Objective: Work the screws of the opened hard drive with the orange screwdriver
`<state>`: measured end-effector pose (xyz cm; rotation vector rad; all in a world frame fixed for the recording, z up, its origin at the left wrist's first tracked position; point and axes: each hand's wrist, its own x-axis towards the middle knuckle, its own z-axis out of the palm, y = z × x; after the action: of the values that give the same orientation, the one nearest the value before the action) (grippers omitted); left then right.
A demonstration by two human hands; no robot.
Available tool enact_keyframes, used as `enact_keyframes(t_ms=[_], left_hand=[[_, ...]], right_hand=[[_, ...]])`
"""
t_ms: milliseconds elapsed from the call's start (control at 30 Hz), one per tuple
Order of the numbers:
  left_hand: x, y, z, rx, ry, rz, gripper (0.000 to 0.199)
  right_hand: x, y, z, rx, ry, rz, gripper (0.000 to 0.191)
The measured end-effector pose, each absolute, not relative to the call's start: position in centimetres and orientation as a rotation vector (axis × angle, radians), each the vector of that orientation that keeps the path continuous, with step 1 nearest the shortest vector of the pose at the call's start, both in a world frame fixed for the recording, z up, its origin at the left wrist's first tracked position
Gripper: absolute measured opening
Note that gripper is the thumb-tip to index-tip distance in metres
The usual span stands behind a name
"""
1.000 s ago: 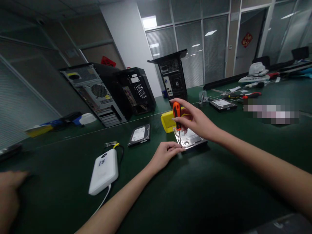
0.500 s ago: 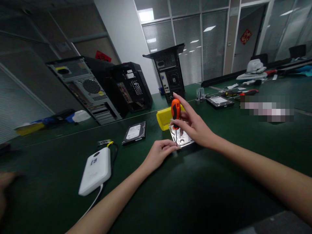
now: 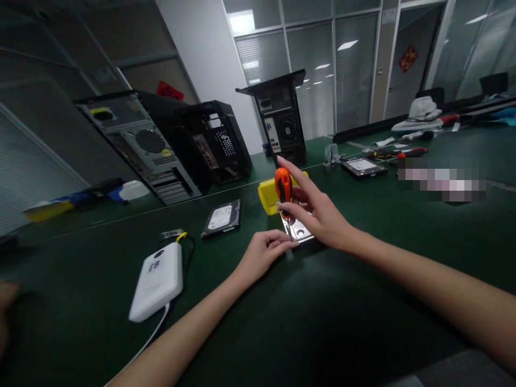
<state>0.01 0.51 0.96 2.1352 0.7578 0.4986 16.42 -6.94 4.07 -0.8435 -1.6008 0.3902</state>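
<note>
Far-left hand [image 3: 7,294]: probably another person's, cut off; whether its fingers hold anything, I cannot tell.
White box [image 3: 157,282]: on the left of the green desk [image 3: 242,344], white cable [image 3: 157,329] trailing toward the near edge.
Dark drive [image 3: 221,217]: flat, label up, between white box and left hand.
Left hand [image 3: 264,253]: fingers bent together at the silver drive [image 3: 300,233]'s near-left corner, beside the screwdriver [image 3: 283,185]'s tip; whether they pinch the shaft or press the drive, I cannot tell.
Screwdriver: handle up, leaning slightly left. The step in hand looks like working a screw at that corner, in or out unclear; the next move calls for keeping the tip seated while turning.
Silver drive: flat mid-desk, yellow holder [image 3: 267,196] just behind.
Right hand [image 3: 316,215]: fingers grasping the screwdriver's handle.
Second dark drive [image 3: 364,167]: farther right, toward the far edge.
</note>
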Motion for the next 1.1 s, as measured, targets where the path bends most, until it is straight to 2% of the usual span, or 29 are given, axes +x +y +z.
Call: enact_keyframes(t_ms=[200, 467, 900, 1100], left_hand=[[0.07, 1.04, 0.83, 2.109, 0.736, 0.511, 0.027], [-0.19, 1.3, 0.36, 2.116, 0.753, 0.487, 0.041], [-0.07, 1.42, 0.36, 2.127, 0.749, 0.47, 0.036], [-0.12, 1.31, 0.48, 2.143, 0.766, 0.456, 0.041]], right_hand=[[16.86, -6.47, 3.96, -0.857, -1.565, 0.366, 0.069], [17.29, -6.36, 3.67, -0.837, -1.541, 0.471, 0.07], [16.75, -6.82, 3.93, -0.854, -1.577, 0.437, 0.069], [16.61, -6.95, 3.94, -0.858, -1.571, 0.393, 0.069]])
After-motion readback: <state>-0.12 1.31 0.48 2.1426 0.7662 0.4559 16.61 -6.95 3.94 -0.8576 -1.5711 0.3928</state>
